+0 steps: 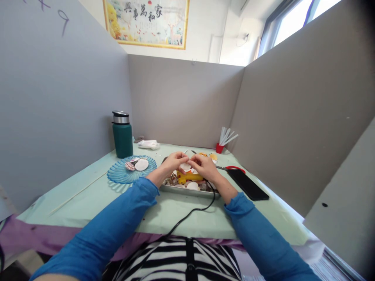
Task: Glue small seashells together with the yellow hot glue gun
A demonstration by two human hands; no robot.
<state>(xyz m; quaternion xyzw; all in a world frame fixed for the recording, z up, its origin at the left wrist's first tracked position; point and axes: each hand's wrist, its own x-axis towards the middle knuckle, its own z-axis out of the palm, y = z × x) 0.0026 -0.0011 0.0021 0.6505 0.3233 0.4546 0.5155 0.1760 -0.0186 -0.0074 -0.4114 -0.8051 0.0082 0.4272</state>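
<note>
Far left side, we have a thin stick lying on the cloth, then a green bottle upright beyond the plate. The blue plate bears a few plate shells, one of them round and white. A white packet lies farther back.

Middle: the left hand and right hand meet above the metal tray, fingertips nearly together. Grip is narrow on both sides: we read a white disc, probably a shell, pinched between them over the tray. Which hand bears more of it we cannot tell. Below, the yellow tool, likely a glue gun, lies across the tray among loose shells; a black cord runs toward us over the near edge.

Right: red cup at the far side with white sticks, then scissors with red handles and a black phone, nearer.

We judge the step in hand as fingertip work on the disc. The next move calls for a light two-handed pinch, with fingers well off the tool's tip in case it is hot.
</note>
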